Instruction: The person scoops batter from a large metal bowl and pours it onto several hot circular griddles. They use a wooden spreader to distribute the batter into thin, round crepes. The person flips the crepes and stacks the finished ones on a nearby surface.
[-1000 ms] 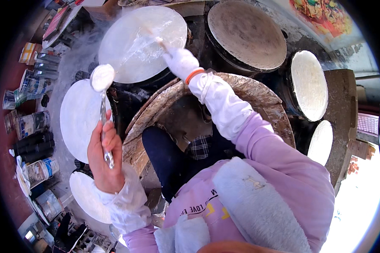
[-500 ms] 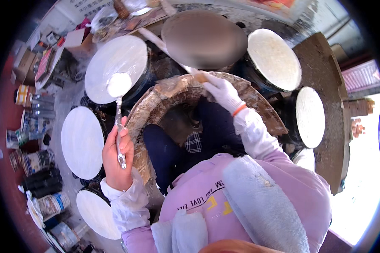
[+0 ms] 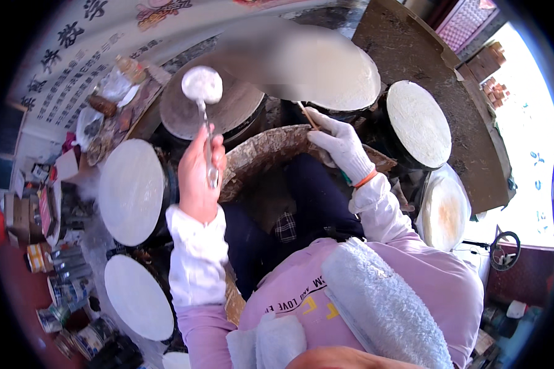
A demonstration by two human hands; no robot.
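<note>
My left hand (image 3: 202, 175), bare, grips the metal handle of a ladle (image 3: 204, 92). The ladle's bowl is white with batter and is over a bare brown round griddle (image 3: 237, 120). My right hand (image 3: 345, 147), in a white knitted glove with an orange band at the wrist, is closed round a thin wooden stick (image 3: 308, 117); its far end is hard to make out. Beyond that hand lies a griddle covered by a pale round of batter (image 3: 345, 77), partly blurred. A curved, crusted rim (image 3: 268, 147) runs between my legs and the griddles.
White batter rounds cover griddles at the left (image 3: 132, 192), lower left (image 3: 138, 297) and right (image 3: 418, 125). A browned pancake (image 3: 446, 212) lies at the far right. A brown board (image 3: 431, 104) stands behind; jars and boxes (image 3: 68, 289) line the left.
My body and view have turned right, so the surroundings swing counterclockwise. The ladle has gone from over a white-coated griddle to over the bare one. My right hand still grips a stick.
</note>
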